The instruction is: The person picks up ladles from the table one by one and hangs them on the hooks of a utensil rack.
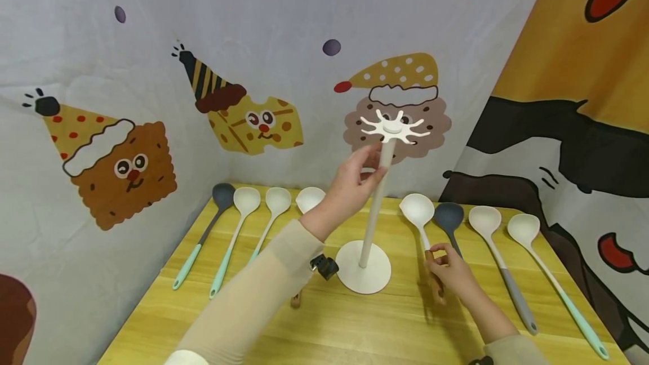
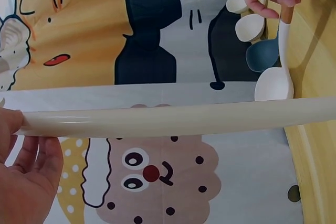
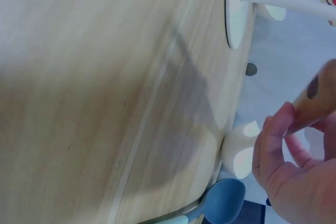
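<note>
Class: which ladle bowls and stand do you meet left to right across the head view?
Mint-handled dark ladle, mint-handled white ladle, second such ladle, partly hidden white ladle, white stand, wooden-handled white ladle, second dark ladle, grey-handled white ladle, last white ladle.

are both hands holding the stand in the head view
No, only the left hand grips the stand, while the right hand holds a white ladle.
</note>
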The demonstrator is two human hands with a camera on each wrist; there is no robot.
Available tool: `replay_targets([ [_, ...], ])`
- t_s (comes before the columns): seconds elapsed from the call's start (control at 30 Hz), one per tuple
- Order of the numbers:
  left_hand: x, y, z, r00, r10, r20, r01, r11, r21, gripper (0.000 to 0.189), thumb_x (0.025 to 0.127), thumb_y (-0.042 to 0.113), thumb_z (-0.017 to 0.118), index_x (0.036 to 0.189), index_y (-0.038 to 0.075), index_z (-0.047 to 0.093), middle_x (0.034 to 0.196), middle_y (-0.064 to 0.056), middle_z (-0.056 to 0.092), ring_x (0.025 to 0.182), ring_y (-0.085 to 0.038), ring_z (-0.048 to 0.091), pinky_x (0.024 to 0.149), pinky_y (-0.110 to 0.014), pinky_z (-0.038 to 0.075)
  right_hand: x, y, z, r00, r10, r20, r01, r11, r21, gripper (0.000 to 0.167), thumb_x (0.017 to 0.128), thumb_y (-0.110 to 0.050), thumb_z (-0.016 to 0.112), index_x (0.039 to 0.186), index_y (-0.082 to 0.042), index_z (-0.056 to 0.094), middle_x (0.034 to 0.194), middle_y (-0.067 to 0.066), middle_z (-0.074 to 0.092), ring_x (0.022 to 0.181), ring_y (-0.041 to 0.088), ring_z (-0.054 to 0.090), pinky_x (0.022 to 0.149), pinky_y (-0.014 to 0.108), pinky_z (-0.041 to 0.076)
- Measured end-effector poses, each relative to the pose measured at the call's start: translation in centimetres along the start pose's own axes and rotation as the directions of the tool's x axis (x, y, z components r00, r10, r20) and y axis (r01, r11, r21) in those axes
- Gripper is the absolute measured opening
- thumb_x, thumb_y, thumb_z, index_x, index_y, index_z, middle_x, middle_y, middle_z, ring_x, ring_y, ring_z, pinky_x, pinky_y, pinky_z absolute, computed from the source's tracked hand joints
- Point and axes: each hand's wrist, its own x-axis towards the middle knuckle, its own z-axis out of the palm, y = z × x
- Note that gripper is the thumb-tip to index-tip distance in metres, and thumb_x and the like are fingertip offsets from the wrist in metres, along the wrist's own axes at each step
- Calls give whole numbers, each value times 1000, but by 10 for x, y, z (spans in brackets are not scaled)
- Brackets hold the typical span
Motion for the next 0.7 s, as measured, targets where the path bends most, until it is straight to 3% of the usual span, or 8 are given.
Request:
replay_targets([
  [0.13,0,-1,0,1000,7,3,-7,1000,0,40,95,13,55,134,6,47,112,-12,57,104,-20,59,89,-25,53,2,-2,0,1000,9,-17,-7,993,122,36,95,-19,57,126,-5,49,95,17,60,61,17,55,52,28,49],
  [0.27,0,-2,1,1000,13,6,-13,1000,10,41,96,13,55,135,5,45,114,-12,56,104,-20,59,89,-23,53,4,-2,-4,1000,20,-10,-17,962,271,38,97,-21,54,129,-2,48,88,7,58,55,14,52,47,26,45],
  [0.37,1,-2,1,1000,15,5,-15,1000,16,41,96,13,55,135,6,45,114,-12,56,104,-19,59,88,-19,52,6,-1,-8,999,34,3,-33,939,343,36,98,-26,52,128,-5,49,86,0,57,61,13,55,55,28,51],
  [0.53,1,-2,2,1000,14,5,-14,1000,16,41,95,13,56,135,7,45,114,-11,56,104,-19,59,88,-19,52,6,0,-11,998,53,33,-62,902,427,24,100,-26,44,119,-17,56,94,2,55,78,19,59,72,36,57],
  [0.7,1,-3,1,1000,12,2,-12,1000,9,42,95,12,56,135,7,45,114,-12,56,104,-20,59,90,-23,53,6,1,-14,996,-60,60,21,856,517,34,100,-9,34,132,-5,47,102,0,53,87,14,60,79,29,57],
])
